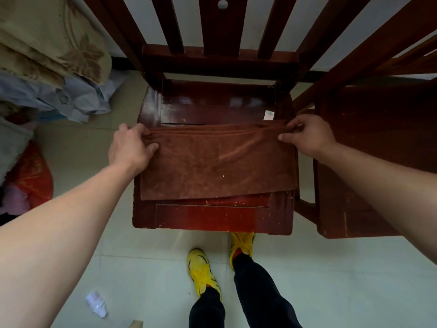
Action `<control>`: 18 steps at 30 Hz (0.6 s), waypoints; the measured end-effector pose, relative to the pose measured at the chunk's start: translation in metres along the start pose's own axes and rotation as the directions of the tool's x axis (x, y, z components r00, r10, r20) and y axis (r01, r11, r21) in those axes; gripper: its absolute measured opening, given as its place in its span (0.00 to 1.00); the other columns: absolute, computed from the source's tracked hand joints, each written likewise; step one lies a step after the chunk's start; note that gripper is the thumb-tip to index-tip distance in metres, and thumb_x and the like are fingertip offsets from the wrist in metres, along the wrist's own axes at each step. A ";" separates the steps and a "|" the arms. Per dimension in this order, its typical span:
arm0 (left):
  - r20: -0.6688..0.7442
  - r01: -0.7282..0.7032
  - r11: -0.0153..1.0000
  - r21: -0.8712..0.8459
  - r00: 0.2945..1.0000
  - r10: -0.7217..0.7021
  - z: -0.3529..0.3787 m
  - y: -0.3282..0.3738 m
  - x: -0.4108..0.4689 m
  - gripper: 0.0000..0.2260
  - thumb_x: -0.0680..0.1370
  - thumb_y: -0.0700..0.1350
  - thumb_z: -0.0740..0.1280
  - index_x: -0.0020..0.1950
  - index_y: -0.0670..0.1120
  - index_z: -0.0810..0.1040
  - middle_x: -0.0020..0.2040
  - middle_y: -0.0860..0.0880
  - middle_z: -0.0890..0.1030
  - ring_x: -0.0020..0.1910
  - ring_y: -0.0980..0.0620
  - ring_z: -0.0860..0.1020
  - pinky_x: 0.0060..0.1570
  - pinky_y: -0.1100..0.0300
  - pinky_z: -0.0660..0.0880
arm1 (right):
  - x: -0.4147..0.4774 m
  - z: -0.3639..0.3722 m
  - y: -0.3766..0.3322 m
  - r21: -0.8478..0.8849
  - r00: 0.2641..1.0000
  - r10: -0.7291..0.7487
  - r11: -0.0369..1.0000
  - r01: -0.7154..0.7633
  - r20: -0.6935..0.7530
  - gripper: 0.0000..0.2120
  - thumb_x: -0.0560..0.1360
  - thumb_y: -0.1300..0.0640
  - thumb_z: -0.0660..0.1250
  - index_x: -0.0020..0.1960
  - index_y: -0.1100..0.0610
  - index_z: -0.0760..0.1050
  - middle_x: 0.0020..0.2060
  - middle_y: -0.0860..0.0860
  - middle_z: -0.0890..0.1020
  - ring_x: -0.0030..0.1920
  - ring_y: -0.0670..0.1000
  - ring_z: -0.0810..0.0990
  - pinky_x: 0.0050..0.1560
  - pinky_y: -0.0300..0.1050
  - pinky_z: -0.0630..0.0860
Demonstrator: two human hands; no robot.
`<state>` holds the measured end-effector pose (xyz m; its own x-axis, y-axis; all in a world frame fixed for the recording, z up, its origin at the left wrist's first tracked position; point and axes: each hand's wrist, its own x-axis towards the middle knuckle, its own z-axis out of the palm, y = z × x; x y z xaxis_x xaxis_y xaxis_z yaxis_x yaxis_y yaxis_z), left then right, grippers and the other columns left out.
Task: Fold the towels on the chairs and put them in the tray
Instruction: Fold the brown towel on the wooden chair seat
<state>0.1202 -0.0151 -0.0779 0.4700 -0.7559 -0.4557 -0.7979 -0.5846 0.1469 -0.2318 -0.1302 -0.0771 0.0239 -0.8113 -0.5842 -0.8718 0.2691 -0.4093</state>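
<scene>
Presently: both hands, left hand (131,147) and right hand (307,136), pinch the folded brown terry towel (217,162) on the dark-red wooden chair (212,218); next fold probably crosswise.

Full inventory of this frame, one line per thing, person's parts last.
chair: 2, dark red wood, one centre, one at right
towel: 1, brown, on the centre chair's seat
blanket: 1, tan with leaf pattern, top left
cloth: 1 heap, pale blue, below the blanket
bundle: 1, red, left edge
paper scrap: 1, white, floor bottom left
shoes: 2, yellow, floor before the chair
left hand: 1, grips towel's far left corner
right hand: 1, pinches towel's far right corner
</scene>
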 end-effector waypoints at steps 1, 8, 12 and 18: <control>0.014 0.007 1.000 -0.025 1.000 -0.007 0.000 0.000 0.002 0.17 0.73 0.49 0.72 0.61 0.48 0.76 0.58 0.39 0.74 0.59 0.37 0.73 0.58 0.46 0.72 | 0.001 0.000 -0.001 0.045 1.000 0.030 0.999 -0.030 0.008 0.14 0.68 0.49 0.77 0.50 0.51 0.80 0.52 0.51 0.80 0.51 0.53 0.80 0.52 0.51 0.79; 0.080 0.162 0.909 -0.383 0.987 -0.143 0.001 -0.002 0.015 0.08 0.71 0.40 0.74 0.39 0.48 0.76 0.40 0.45 0.78 0.42 0.46 0.77 0.41 0.58 0.72 | 0.003 -0.009 -0.003 0.393 0.965 0.173 0.887 -0.240 0.198 0.15 0.71 0.59 0.74 0.57 0.60 0.79 0.50 0.53 0.82 0.45 0.46 0.80 0.38 0.38 0.74; 0.141 0.219 0.770 -0.599 0.976 -0.167 -0.011 -0.012 0.018 0.13 0.72 0.34 0.72 0.36 0.48 0.72 0.36 0.46 0.75 0.34 0.50 0.72 0.36 0.57 0.72 | 0.006 -0.018 -0.005 0.471 0.974 0.121 0.859 -0.199 0.190 0.10 0.73 0.61 0.72 0.53 0.58 0.79 0.48 0.54 0.84 0.48 0.50 0.83 0.44 0.43 0.80; 0.066 0.240 0.730 -0.640 0.964 -0.258 -0.006 -0.002 0.043 0.07 0.75 0.39 0.69 0.41 0.48 0.73 0.42 0.45 0.77 0.42 0.46 0.77 0.43 0.52 0.78 | 0.031 0.002 -0.021 0.443 0.986 0.160 0.889 -0.120 -0.055 0.12 0.74 0.61 0.72 0.55 0.53 0.75 0.49 0.51 0.80 0.48 0.49 0.81 0.41 0.40 0.80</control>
<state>0.1443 -0.0487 -0.0923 0.6341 -0.5581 -0.5352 -0.2281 -0.7963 0.5602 -0.2121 -0.1600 -0.0880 -0.1432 -0.7851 -0.6025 -0.5611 0.5659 -0.6040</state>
